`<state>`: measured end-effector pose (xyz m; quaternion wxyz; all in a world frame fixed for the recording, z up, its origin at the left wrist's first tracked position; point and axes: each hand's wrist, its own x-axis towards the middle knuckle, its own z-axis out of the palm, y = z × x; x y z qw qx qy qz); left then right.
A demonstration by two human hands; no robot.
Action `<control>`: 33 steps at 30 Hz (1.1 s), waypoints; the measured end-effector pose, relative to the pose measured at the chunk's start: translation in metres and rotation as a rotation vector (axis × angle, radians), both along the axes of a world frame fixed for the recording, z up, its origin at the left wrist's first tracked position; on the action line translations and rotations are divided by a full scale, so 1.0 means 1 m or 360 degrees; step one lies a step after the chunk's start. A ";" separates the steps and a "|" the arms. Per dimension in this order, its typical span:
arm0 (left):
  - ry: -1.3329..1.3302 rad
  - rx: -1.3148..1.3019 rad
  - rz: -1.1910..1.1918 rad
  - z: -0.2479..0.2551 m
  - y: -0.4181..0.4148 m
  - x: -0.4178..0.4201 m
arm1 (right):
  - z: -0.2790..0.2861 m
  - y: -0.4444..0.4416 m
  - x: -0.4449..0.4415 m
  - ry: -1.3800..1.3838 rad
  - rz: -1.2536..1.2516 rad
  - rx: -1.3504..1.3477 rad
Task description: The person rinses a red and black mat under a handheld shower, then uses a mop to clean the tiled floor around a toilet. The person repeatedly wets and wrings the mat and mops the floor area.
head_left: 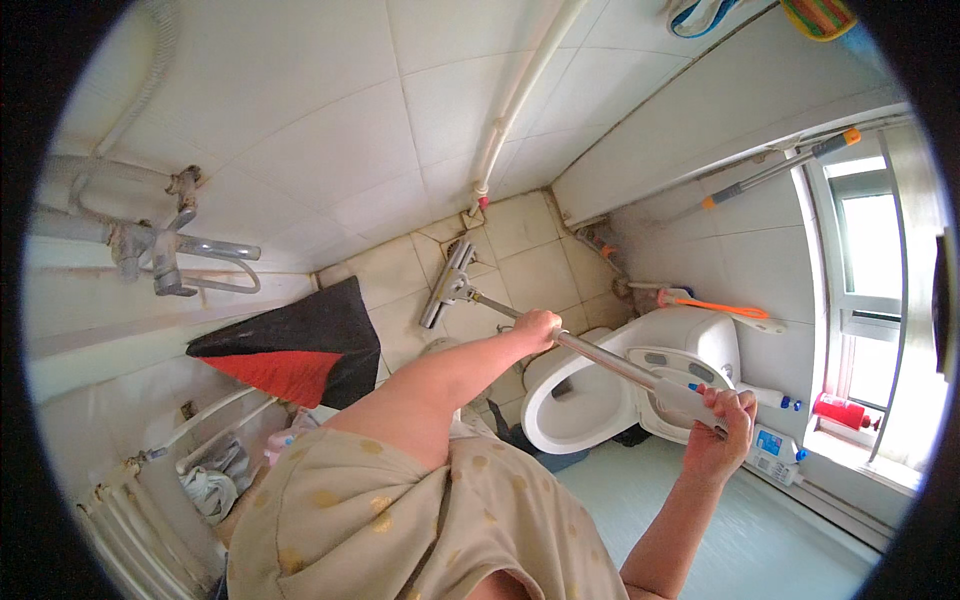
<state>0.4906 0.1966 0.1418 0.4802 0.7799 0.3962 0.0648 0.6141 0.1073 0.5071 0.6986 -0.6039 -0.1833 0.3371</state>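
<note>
A sponge-type floor mop with a metal pole (607, 358) runs slantwise across the view, in front of the toilet. My left hand (536, 330) is wrapped around the pole's middle. My right hand (724, 427) grips the white handle (679, 397) at its upper end. The mop's wide grey head (448, 289) lies on the beige floor tiles (525, 274), near the wall corner. Beneath the pole is a white toilet bowl (581, 397) with its seat and lid raised.
A black and red mat (300, 330) hangs at left, below a wall tap (176, 259). An orange-handled brush (720, 306) lies by the toilet tank (697, 334). Bottles, including a white one (776, 454) and a red one (840, 411), stand near the window. A radiator (135, 540) is lower left.
</note>
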 end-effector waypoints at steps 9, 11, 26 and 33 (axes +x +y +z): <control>-0.0142 0.0019 -0.0012 0.018 0.038 0.011 | 0.025 0.043 -0.018 -0.0151 0.0076 -0.0001; -0.0183 0.0031 0.0020 0.021 0.044 0.011 | 0.030 0.050 -0.023 -0.0179 0.0137 -0.0008; 0.0153 -0.0069 -0.0156 0.025 0.013 0.058 | -0.120 0.125 -0.043 -0.1850 0.2137 -0.2669; -0.0089 0.0389 -0.0734 0.054 -0.047 -0.016 | -0.223 -0.063 0.016 0.0059 0.1628 -0.2513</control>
